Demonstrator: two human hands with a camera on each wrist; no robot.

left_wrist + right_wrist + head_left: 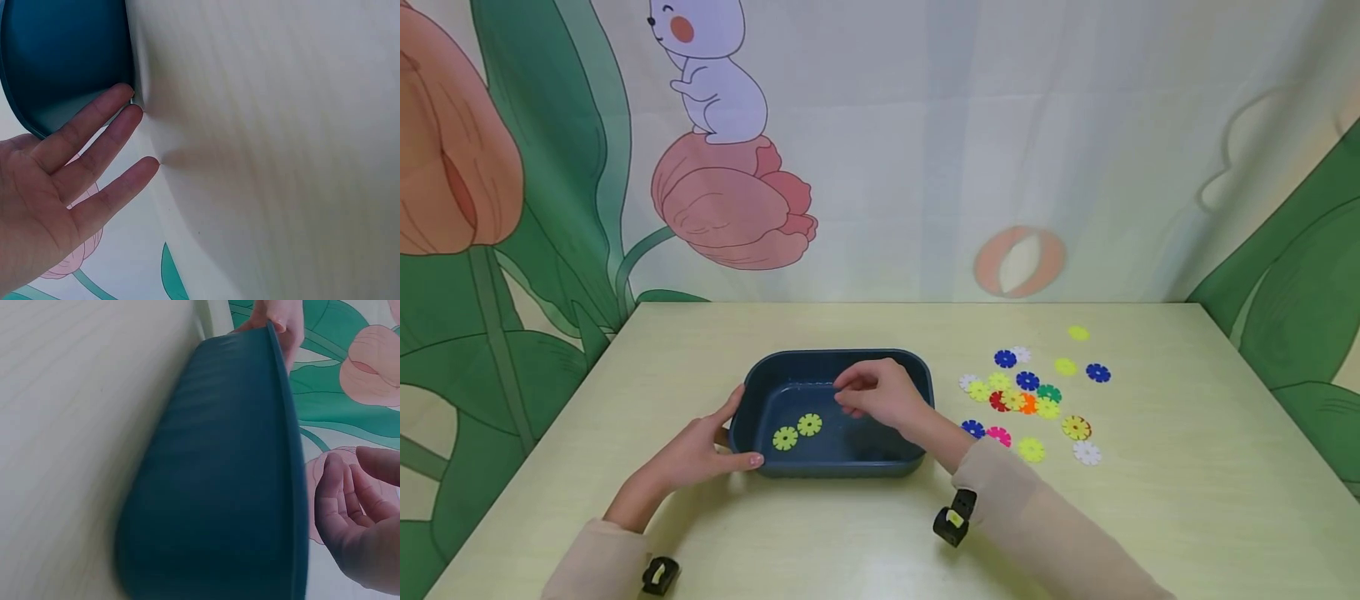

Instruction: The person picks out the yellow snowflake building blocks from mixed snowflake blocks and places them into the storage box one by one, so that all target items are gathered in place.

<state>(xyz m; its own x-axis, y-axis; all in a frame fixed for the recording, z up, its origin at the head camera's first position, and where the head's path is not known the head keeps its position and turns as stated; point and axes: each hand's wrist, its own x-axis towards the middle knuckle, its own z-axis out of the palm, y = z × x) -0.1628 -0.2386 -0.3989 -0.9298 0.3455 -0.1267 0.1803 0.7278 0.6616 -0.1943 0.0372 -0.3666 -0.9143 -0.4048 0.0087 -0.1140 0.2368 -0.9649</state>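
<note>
A dark blue plastic tub (831,471) stands on the table, with two yellow-green notched discs (785,438) lying flat on its floor, side by side. My left hand (703,450) rests against the tub's left end, thumb at the near corner of the rim. In the left wrist view its fingers (94,134) stretch out straight and spread beside the tub wall. Over the tub's right half hovers my right hand (883,396), fingers loosely bent. The right wrist view shows a gap between its thumb and fingertips, with nothing held there.
To the right of the tub lie several more notched discs (1027,381) in blue, yellow, white, red, orange, green and pink, some overlapping. A pale wooden table (820,542) carries everything. Behind it hangs a curtain (880,167) printed with flowers and a white animal.
</note>
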